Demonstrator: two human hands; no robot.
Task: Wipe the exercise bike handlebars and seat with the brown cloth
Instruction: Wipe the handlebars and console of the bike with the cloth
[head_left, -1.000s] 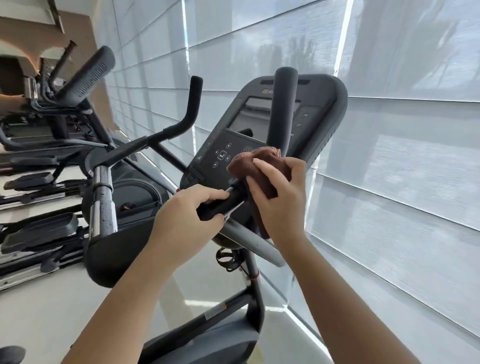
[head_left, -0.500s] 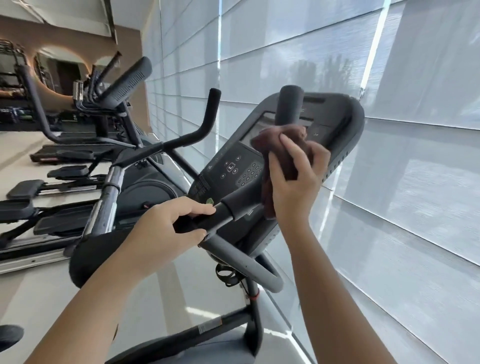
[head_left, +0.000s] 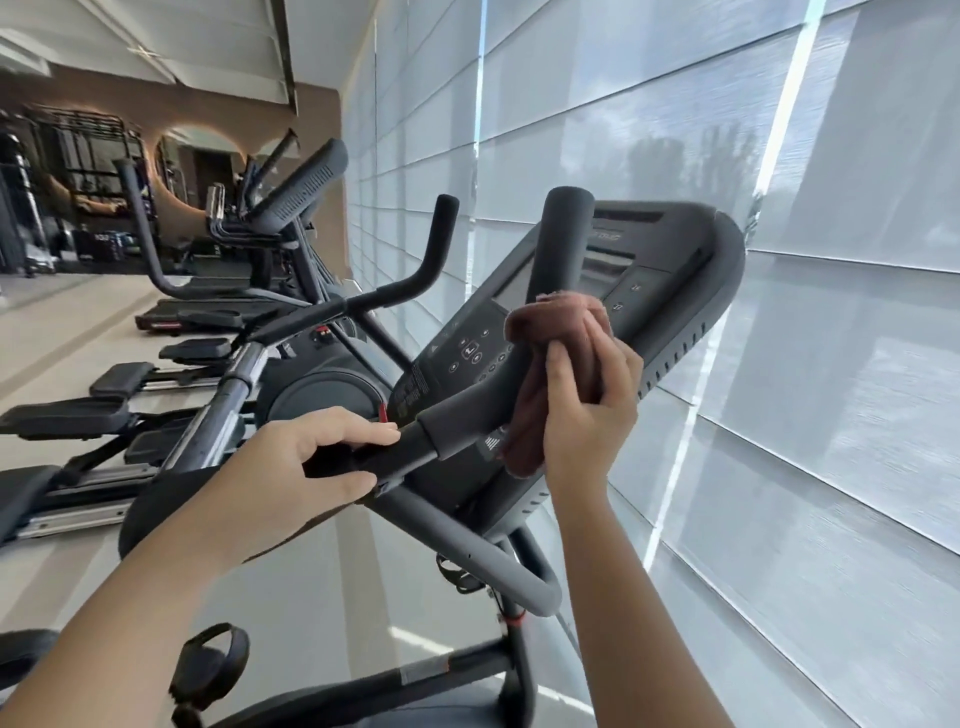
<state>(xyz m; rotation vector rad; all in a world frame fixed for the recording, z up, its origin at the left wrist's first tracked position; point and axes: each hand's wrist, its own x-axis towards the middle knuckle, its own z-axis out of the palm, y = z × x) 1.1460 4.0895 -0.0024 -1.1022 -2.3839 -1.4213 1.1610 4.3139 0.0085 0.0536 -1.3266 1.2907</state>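
Up front, right hand (head_left: 587, 415) wrapped around the brown cloth (head_left: 550, 353), fingers curled and clamped shut on it, pressing the bunched fabric around the base of the upright right horn of the handlebars (head_left: 566, 239). Cloth folded over the bar where the horn bends up from the cross section, one loose end hanging down below the palm, just in front of the console (head_left: 670, 270). Left hand (head_left: 306, 467) closed on the cross section of the handlebars, thumb on top and fingers underneath, gripping the dark bar just left of the thicker foam sleeve (head_left: 457, 421). Both forearms bare, reaching in from the lower edge of the view.

Console tilted toward the camera behind the horn, dark screen and a cluster of small buttons showing left of the cloth. Lower loop bar (head_left: 483, 556) curving beneath the hands, grey and rounded. Frame post (head_left: 519, 665) dropping from under the console toward the floor, a strapped pedal (head_left: 213, 660) low at left. Seat not visible.

Other machines (head_left: 291, 208) lined up to the left along the window wall, footplates and rails stretching across the pale floor (head_left: 67, 332). Window blinds (head_left: 831, 364) filling the right side, daylight glowing through the seams.
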